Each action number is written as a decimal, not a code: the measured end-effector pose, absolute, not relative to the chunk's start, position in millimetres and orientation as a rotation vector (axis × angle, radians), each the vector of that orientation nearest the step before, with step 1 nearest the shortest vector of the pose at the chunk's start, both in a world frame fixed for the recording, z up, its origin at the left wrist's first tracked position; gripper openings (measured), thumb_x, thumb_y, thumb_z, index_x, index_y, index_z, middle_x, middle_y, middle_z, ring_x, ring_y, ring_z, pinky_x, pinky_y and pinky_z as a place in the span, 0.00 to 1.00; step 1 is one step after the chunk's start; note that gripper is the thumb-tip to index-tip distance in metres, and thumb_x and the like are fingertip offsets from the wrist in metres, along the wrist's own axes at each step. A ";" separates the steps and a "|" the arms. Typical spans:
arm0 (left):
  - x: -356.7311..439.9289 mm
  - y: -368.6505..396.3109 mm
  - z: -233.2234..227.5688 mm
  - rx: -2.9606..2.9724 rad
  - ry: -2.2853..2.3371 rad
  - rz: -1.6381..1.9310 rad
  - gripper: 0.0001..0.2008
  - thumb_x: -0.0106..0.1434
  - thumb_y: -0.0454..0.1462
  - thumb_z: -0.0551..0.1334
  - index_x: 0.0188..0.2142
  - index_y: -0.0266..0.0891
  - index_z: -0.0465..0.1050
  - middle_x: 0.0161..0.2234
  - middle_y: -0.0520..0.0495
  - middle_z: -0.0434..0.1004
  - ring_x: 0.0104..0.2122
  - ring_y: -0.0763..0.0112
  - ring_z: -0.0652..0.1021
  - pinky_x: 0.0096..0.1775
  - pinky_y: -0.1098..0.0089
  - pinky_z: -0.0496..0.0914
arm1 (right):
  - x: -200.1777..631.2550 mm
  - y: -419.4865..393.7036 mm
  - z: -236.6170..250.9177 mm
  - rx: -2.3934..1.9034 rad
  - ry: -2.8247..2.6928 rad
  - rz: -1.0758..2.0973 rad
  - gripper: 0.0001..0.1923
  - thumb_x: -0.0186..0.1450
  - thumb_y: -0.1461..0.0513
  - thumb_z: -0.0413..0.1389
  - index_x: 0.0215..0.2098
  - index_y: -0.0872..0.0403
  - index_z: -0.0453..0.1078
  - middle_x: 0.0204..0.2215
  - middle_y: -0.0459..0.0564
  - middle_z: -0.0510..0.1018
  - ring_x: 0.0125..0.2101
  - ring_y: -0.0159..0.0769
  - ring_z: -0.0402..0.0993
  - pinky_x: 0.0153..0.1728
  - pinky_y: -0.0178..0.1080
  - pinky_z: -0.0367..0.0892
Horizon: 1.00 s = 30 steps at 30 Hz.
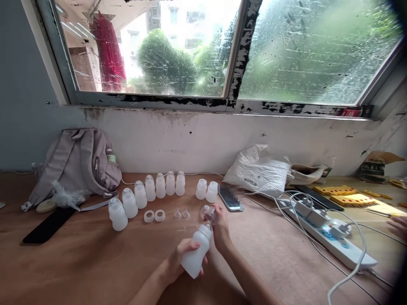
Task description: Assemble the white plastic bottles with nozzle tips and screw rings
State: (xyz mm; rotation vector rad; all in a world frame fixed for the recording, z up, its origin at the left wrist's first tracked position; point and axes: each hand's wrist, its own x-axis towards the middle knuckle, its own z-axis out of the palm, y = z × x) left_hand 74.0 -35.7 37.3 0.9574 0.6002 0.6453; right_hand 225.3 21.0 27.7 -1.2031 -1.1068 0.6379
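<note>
My left hand is wrapped round a frosted baby bottle, which tilts up toward the right. At its mouth my right hand pinches a clear cap; whether the two touch I cannot tell. Just behind those fingers another clear cap lies on the table, partly hidden. Two white rings and two clear nipples lie to the left. Two frosted bottles without tops stand behind. A slanting row of several capped bottles stands at the back left.
On the brown table a grey backpack and a black flat object lie left. A phone, silvery bag and power strip with loose cables are right. Another person's hand shows at the right edge.
</note>
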 end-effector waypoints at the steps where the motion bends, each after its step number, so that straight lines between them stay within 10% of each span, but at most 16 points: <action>1: 73.5 -37.4 35.5 0.938 0.576 0.620 0.18 0.52 0.45 0.55 0.35 0.32 0.64 0.26 0.46 0.70 0.18 0.74 0.70 0.20 0.75 0.61 | 234.4 27.1 27.5 -1.205 -0.987 0.677 0.17 0.62 0.50 0.38 0.39 0.53 0.55 0.27 0.45 0.66 0.25 0.33 0.67 0.26 0.35 0.64; 26: 72.9 -31.0 30.7 1.088 0.859 1.019 0.17 0.51 0.45 0.59 0.36 0.35 0.64 0.29 0.49 0.67 0.24 0.75 0.69 0.26 0.74 0.62 | 286.9 48.7 15.4 -1.827 -1.308 -0.117 0.20 0.58 0.50 0.46 0.40 0.55 0.65 0.38 0.58 0.70 0.41 0.50 0.62 0.38 0.48 0.56; 30: 73.3 -29.4 30.9 1.502 1.199 1.135 0.20 0.51 0.44 0.60 0.42 0.37 0.63 0.30 0.47 0.71 0.30 0.68 0.71 0.33 0.71 0.64 | 248.3 21.5 35.6 -1.472 -1.467 0.293 0.19 0.61 0.50 0.41 0.36 0.54 0.65 0.24 0.49 0.70 0.27 0.38 0.66 0.28 0.38 0.59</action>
